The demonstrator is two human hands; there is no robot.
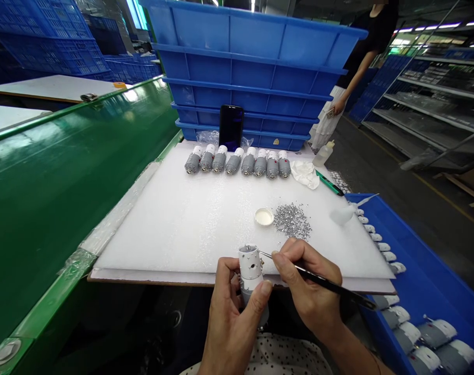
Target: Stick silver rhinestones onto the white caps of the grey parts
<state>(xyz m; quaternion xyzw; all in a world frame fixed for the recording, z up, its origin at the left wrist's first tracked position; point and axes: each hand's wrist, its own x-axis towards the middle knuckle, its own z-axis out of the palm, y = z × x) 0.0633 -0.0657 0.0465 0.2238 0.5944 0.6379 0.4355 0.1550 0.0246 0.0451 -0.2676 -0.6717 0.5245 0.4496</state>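
Left hand (232, 317) gripped a white-capped motor (251, 271); right hand (310, 286) held a black-handled pick (326, 278) to it.
Left grip wrapped closed around the motor, just over the foam board's (162, 229) near edge; right grip was a narrow pinch, tip at the cap. Small white dish (264, 216) at 12 o'clock, silver rhinestones (292, 221) at 1 o'clock, eight motors (237, 161) lined up beyond, blue tray (416, 271) at 3 o'clock.
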